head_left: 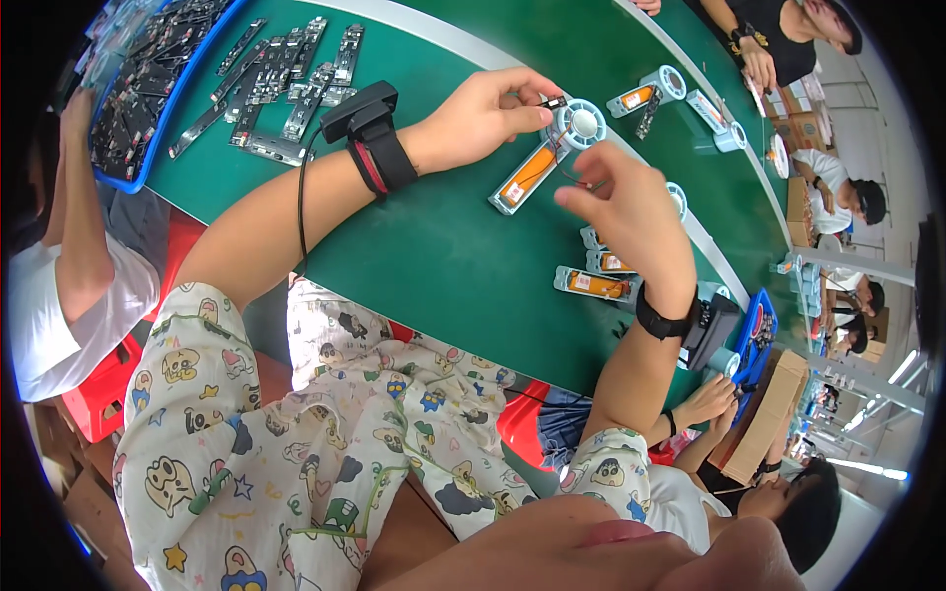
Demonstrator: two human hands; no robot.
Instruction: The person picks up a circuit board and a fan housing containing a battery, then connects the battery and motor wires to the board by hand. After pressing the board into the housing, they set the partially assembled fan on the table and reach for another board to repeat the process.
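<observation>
A pale blue small fan housing [511, 198] lies on the green table, its round slotted head [581, 124] away from me. An orange battery [527, 179] sits in its long open handle, with thin wires leading off it. Over the edge of the round head, my left hand [483, 116] pinches a small dark circuit board [554, 102] between thumb and fingertips. My right hand [631, 192] is above the table just right of the housing, its fingers curled around a thin wire [574, 177]; the fingertips partly hide the wire's end.
Several circuit boards [281, 74] lie at the far left beside a blue tray [138, 184] heaped with more. Similar housings lie at right [591, 283] and far right [645, 96]. A blue bin [759, 330] and a cardboard box [764, 419] stand right. Co-workers sit around.
</observation>
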